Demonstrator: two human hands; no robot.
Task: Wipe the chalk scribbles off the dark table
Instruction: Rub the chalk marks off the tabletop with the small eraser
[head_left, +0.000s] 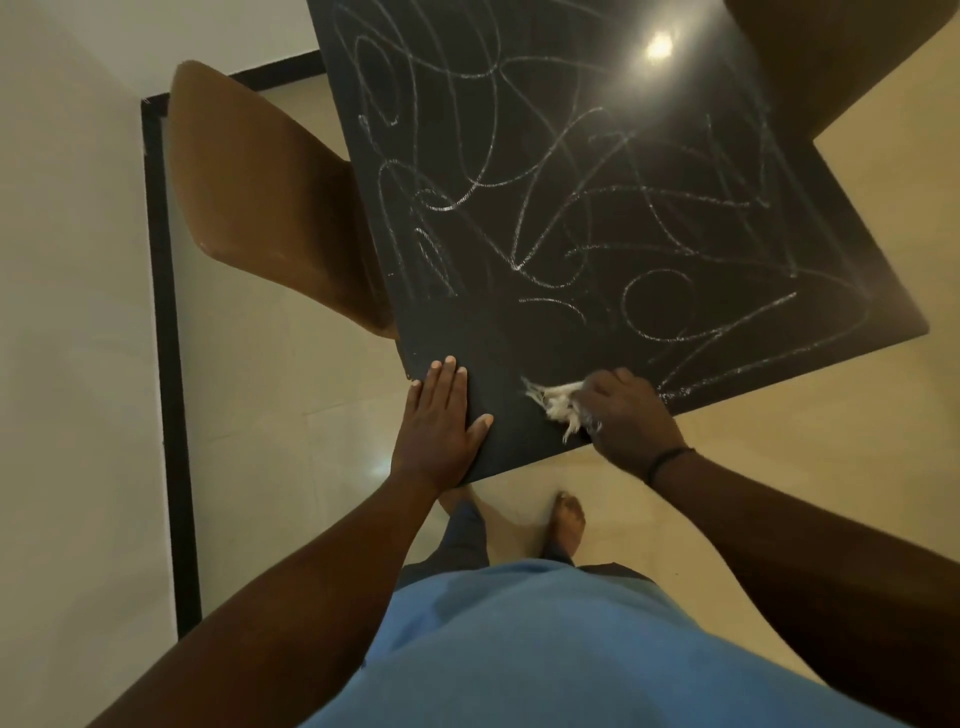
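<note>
Cloth (553, 402) on table (519, 332) (chair (265, 197) left).

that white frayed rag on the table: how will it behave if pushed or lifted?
The white frayed rag is probably floppy: it bunches under the right hand, loose threads trailing. Likely light for its size, so it should slide easily over the glossy dark table. It may snag or shed, judging by its ragged edge.

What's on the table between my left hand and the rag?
Head view: only bare dark table between the left hand and the rag; no chalk there.
</note>
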